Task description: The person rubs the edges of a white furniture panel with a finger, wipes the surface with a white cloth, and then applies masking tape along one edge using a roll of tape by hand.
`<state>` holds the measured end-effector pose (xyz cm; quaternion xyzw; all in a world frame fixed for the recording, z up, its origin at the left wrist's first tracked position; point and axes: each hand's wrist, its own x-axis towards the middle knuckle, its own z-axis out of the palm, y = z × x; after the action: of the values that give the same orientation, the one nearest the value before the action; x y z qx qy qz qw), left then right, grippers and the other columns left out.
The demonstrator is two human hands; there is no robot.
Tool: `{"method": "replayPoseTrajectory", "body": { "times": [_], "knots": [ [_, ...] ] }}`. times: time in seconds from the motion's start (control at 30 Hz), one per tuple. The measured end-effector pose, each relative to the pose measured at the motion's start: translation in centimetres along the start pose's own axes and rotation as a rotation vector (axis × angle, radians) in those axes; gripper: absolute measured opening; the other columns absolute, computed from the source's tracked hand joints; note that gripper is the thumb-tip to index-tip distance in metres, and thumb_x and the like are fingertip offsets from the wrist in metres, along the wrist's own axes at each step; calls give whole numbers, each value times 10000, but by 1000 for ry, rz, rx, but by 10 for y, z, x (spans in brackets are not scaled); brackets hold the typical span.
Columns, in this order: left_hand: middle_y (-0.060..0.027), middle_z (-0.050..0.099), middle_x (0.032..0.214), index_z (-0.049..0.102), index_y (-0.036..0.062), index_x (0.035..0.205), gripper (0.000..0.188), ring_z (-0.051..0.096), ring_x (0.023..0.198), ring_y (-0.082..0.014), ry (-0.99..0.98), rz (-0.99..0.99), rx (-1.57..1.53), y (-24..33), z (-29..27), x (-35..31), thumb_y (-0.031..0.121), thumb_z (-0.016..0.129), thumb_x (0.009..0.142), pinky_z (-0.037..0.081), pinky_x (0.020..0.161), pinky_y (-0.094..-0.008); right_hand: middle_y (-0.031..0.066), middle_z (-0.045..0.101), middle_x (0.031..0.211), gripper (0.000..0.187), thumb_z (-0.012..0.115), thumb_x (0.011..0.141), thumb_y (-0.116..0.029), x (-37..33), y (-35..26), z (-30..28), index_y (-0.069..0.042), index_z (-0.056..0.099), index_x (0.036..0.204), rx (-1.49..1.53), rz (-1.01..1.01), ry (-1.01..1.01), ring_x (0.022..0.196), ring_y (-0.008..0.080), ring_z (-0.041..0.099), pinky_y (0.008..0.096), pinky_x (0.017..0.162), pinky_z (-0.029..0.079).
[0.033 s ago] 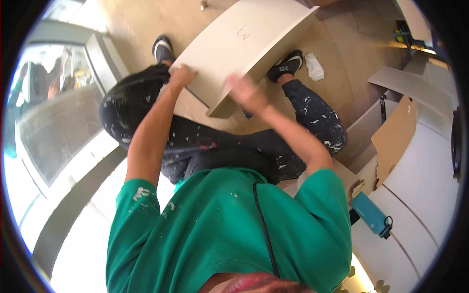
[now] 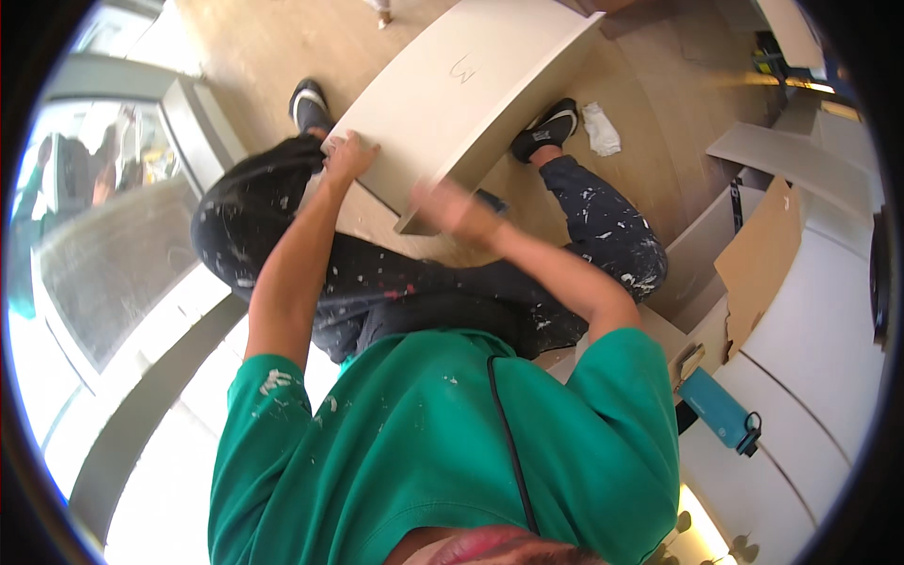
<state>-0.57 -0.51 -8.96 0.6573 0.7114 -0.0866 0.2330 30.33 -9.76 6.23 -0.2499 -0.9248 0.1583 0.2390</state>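
On the board (image 2: 471, 89), both hands unmoved

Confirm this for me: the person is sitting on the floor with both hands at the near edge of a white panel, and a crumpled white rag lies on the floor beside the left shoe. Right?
Not quite. In the head view the crumpled white rag lies beside the right shoe, not the left shoe. The rest holds: the left hand and right hand are at the near edge of the white panel.
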Motion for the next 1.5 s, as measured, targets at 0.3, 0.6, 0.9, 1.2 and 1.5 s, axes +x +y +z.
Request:
{"method": "replayPoseTrajectory", "body": {
  "times": [0.3, 0.6, 0.9, 1.2, 1.5],
  "knots": [
    [-243, 422, 1560, 514, 56, 1476, 576, 351, 1471, -424, 361, 143, -516, 194, -52, -15, 412, 545, 1025, 230, 1208, -578, 127, 477, 1559, 502, 498, 950, -56, -13, 126, -76, -13, 529, 1449, -378, 206, -64, 1479, 252, 408, 468, 1214, 346],
    [-185, 385, 1605, 520, 71, 1479, 517, 288, 1525, -326, 423, 139, -397, 224, -63, -36, 308, 543, 1021, 158, 1257, -479, 159, 439, 1579, 622, 440, 906, 98, -33, 313, -143, -9, 434, 1519, -526, 369, 95, 1487, 297, 385, 483, 1239, 293],
    [-192, 394, 1598, 520, 62, 1480, 515, 294, 1523, -337, 390, 165, -429, 231, -76, -39, 225, 565, 993, 154, 1260, -475, 204, 397, 1591, 632, 426, 892, 121, -32, 433, -205, 14, 419, 1514, -534, 536, 167, 1498, 329, 354, 496, 1248, 256],
    [-193, 393, 1601, 506, 59, 1492, 518, 300, 1518, -354, 398, 150, -400, 229, -73, -39, 213, 569, 1002, 173, 1249, -487, 170, 461, 1556, 491, 417, 990, 35, -38, 283, -135, 2, 492, 1475, -254, 225, 16, 1490, 305, 373, 491, 1245, 292],
    [-212, 395, 1593, 503, 41, 1488, 523, 305, 1513, -367, 403, 171, -405, 231, -76, -39, 189, 573, 992, 175, 1247, -492, 190, 384, 1601, 588, 412, 943, 66, -32, 458, -215, -6, 402, 1526, -560, 517, 113, 1499, 326, 348, 456, 1254, 270]
  ]
}}
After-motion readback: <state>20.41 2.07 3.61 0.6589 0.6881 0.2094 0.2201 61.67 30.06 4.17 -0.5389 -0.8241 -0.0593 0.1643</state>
